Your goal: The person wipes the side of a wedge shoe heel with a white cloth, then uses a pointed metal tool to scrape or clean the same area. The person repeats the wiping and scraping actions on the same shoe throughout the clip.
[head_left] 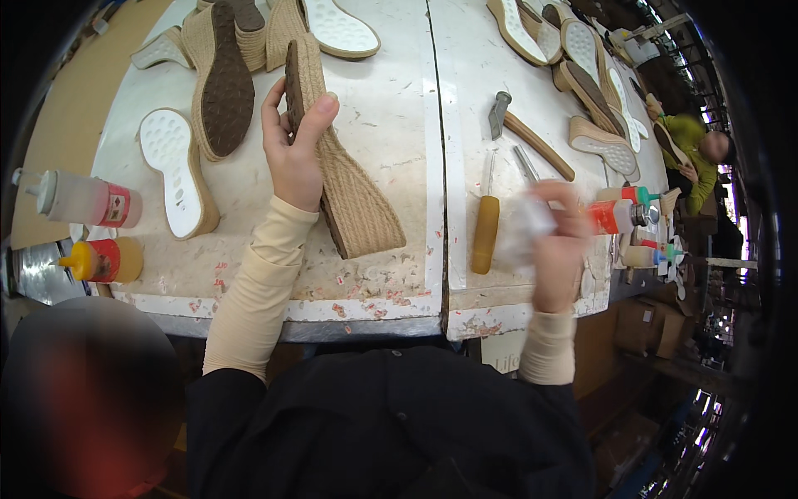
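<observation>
Wedge sole up on edge over the worktop (391, 125)

The left hand (293, 141) is clamped around a woven wedge sole (345, 187), its long axis running from far-left down to near-right, thick heel end nearest. The right hand (559, 249), blurred, is closed on a white cloth (522, 229). Two squeeze bottles (87, 200) sit far left, one screwdriver (485, 231) and one hammer (532, 137) right.

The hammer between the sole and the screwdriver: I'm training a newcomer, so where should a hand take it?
Grip the hammer by its bare wooden handle, coming from above at the near-right end. The metal head points away, and the screwdriver lies clear.
</observation>
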A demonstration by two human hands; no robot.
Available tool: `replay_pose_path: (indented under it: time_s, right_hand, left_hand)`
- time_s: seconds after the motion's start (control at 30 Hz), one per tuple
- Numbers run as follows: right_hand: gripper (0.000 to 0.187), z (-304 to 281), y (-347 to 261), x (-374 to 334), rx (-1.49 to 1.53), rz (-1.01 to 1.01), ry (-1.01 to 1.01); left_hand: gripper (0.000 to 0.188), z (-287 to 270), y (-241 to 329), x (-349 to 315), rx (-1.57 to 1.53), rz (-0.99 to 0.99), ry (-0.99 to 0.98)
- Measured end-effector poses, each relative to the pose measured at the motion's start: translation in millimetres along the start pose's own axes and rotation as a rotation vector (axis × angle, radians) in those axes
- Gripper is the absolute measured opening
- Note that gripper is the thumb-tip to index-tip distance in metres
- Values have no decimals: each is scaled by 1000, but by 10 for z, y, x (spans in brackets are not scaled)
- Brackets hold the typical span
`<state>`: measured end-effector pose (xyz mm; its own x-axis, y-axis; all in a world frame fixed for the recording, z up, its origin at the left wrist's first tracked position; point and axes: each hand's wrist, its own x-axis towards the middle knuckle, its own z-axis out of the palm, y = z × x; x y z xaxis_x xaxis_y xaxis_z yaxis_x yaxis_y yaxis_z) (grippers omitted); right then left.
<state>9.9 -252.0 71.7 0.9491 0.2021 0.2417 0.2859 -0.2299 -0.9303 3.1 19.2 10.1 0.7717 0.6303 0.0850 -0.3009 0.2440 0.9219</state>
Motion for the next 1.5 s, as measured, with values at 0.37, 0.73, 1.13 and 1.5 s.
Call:
replay_pose_path:
  time_s: [0.37, 0.73, 1.13, 1.5]
  right_hand:
    - [13, 1018, 233, 3, -91, -212, -311]
    - [14, 1053, 246, 4, -75, -168, -311]
    - [14, 1055, 279, 6, -32, -126, -289]
    - [15, 1026, 285, 18, -1, -75, -331]
  left_hand:
    - [68, 32, 46, -36, -58, 46, -29]
    - [71, 27, 83, -55, -18, 47, -60]
    - [72, 33, 70, -47, -25, 44, -54]
    - [75, 33, 57, -51, -16, 63, -72]
